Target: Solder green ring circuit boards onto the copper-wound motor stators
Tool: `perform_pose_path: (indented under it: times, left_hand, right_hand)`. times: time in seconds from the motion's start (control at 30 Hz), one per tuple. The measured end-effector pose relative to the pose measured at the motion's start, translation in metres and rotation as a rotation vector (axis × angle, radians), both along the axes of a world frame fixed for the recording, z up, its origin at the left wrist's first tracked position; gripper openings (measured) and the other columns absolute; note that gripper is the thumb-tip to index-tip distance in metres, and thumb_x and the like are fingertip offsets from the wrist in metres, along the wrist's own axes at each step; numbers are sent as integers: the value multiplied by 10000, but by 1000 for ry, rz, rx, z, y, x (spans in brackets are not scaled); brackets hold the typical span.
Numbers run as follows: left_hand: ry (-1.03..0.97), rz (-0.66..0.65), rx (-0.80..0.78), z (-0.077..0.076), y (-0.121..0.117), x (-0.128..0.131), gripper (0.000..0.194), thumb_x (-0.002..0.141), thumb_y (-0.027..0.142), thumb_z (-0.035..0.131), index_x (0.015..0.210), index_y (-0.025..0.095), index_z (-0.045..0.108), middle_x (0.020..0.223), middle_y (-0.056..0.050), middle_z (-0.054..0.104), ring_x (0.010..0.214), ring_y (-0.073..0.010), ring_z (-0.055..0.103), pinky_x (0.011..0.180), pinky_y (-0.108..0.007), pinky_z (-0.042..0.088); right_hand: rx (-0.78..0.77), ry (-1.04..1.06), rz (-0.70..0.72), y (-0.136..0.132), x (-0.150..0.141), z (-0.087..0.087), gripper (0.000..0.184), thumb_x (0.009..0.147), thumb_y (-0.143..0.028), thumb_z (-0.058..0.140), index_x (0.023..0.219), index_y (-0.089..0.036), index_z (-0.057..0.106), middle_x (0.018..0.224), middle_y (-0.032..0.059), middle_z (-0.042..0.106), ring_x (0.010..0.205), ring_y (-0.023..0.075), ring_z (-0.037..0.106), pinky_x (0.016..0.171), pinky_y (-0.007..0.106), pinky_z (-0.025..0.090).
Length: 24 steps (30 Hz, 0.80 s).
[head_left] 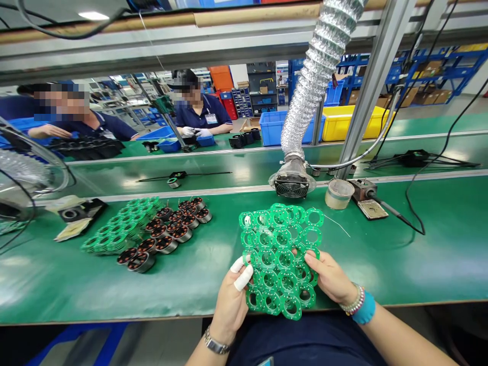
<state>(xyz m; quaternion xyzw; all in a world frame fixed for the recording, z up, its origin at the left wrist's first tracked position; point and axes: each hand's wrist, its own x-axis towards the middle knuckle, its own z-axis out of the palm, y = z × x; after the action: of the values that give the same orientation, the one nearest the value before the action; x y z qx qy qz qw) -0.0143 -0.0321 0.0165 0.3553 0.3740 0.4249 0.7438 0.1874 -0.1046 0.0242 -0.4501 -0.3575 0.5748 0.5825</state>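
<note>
Between my two hands is a green circuit board panel (285, 259) made of many joined rings, tilted up over the front of the bench. My left hand (232, 295), with white tape or finger covers on two fingers, is closed on the panel's left edge. On the opposite edge, my right hand (333, 277) grips with the thumb on the front face; its other fingers are mostly hidden behind. Left of my hands lie several round motor stators (166, 244) with copper windings, beside a stack of similar green panels (122, 229).
A fume extractor fan (292, 185) hangs under a silver duct (318, 76). At right stand a tape-wrapped round container (339, 194) and a soldering iron (389, 206) in its holder. Two co-workers (202, 112) sit across the bench. Blue (272, 127) and yellow bins (348, 122) stand behind.
</note>
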Motion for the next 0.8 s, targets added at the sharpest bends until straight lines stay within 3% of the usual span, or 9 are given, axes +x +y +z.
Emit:
perform_pose_path:
  times: [0.13, 0.3, 0.43, 0.57, 0.67, 0.8]
  left_hand:
    - [-24, -24, -16, 1, -1, 1, 424, 720, 285, 672, 1124, 195, 578, 1029, -56, 633, 850, -168, 592, 778, -281, 469]
    - [-79, -48, -40, 0, -2, 2, 426, 735, 279, 660, 1146, 220, 563, 1072, -55, 628, 927, -193, 596, 846, -317, 461]
    - [-97, -56, -31, -4, -1, 1, 432, 726, 293, 669, 1142, 234, 564, 1078, -49, 630, 929, -195, 601, 857, -320, 455]
    - [-107, -44, -17, -9, -1, -1, 430, 721, 298, 675, 1132, 229, 569, 1050, -46, 640, 940, -193, 597, 865, -310, 446]
    - [-92, -23, -21, -12, 0, -2, 448, 699, 296, 694, 1124, 222, 574, 1024, -45, 647, 929, -196, 599, 857, -311, 449]
    - [-61, 2, -42, -15, 0, -2, 462, 686, 291, 703, 1124, 225, 574, 1034, -42, 642, 906, -186, 602, 834, -302, 456]
  right_hand:
    - [11, 122, 25, 0, -2, 5, 309, 814, -449, 563, 938, -179, 650, 845, 32, 645, 758, 150, 560, 812, 322, 418]
    - [-21, 164, -16, 0, -4, 7, 311, 767, -438, 622, 925, -176, 679, 877, 48, 674, 795, 171, 592, 846, 340, 426]
    - [-52, 219, -22, 0, -5, 5, 295, 747, -423, 634, 883, -167, 687, 849, 52, 673, 795, 182, 591, 782, 321, 452]
    - [-66, 232, -33, 1, -5, 2, 245, 746, -405, 628, 788, -168, 673, 711, 27, 641, 672, 156, 565, 660, 286, 449]
    - [-43, 102, -24, 2, -4, 5, 268, 738, -432, 622, 712, -165, 623, 599, -6, 555, 574, 124, 486, 576, 258, 406]
    - [24, -281, -27, 1, -3, 12, 304, 782, -390, 561, 591, -179, 453, 540, -51, 370, 515, 84, 314, 505, 230, 284]
